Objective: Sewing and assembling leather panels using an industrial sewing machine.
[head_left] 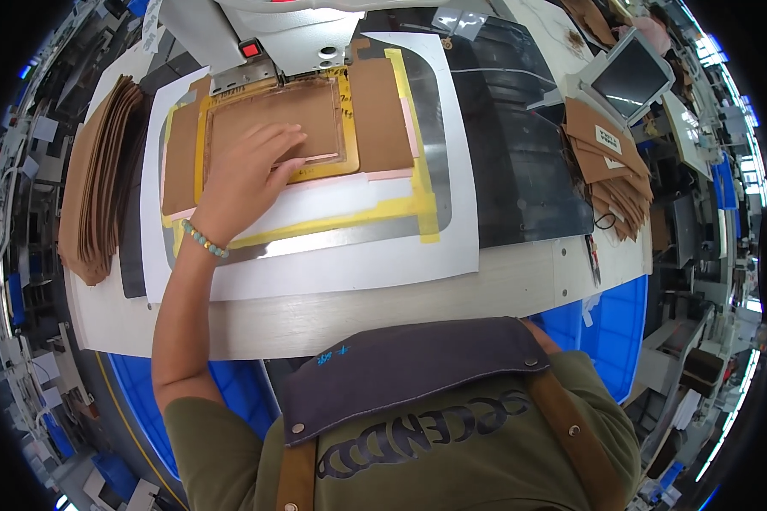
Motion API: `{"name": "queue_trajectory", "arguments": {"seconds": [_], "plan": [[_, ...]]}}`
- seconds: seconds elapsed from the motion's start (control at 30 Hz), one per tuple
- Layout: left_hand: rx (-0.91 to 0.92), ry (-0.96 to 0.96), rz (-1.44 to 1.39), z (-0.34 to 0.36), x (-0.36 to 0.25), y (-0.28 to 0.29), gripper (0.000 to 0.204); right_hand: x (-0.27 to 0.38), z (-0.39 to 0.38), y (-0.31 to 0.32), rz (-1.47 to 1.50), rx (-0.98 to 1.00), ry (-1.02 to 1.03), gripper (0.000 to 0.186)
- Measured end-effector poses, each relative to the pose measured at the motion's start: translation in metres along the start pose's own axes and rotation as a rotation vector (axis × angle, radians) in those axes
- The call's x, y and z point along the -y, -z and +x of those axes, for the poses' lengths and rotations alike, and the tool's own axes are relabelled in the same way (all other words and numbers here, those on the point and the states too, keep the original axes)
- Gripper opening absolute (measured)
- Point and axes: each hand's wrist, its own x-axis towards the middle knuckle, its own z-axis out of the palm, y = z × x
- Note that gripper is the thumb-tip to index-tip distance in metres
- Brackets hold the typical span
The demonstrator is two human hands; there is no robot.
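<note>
Brown stack [102,183] at left on counter [400,307]. Left hand [245,175] lies over brown panel [315,115], fingers open, extended, gripping nothing visible. Panel sits inside yellow frame [348,128], below machine head [320,34]. Far right: brown pile [614,183], screen [631,81] behind. Right hand out of view, fingers can't tell.

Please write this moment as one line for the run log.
Left hand: fingers extended over brown panel inside yellow frame | right hand: not visible | nearby: white machine, brown stack at left
</note>
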Motion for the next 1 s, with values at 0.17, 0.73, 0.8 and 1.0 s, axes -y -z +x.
{"name": "queue_trajectory", "arguments": {"seconds": [0.17, 0.73, 0.8, 1.0], "plan": [[0.046, 0.006, -0.007, 0.003, 0.01, -0.011, 0.036, 0.003, 0.001, 0.004, -0.014, 0.041, -0.046, 0.024], [0.103, -0.082, 0.132, 0.006, 0.034, 0.001, 0.04, 0.016, -0.004, 0.015, -0.025, 0.124, -0.212, 0.025], [0.104, -0.104, 0.152, 0.006, 0.036, 0.0, 0.042, 0.019, -0.002, 0.018, -0.028, 0.131, -0.232, 0.025], [0.027, -0.24, 0.172, 0.008, 0.047, -0.011, 0.044, 0.026, -0.001, 0.026, -0.016, 0.156, -0.301, 0.026]]}}
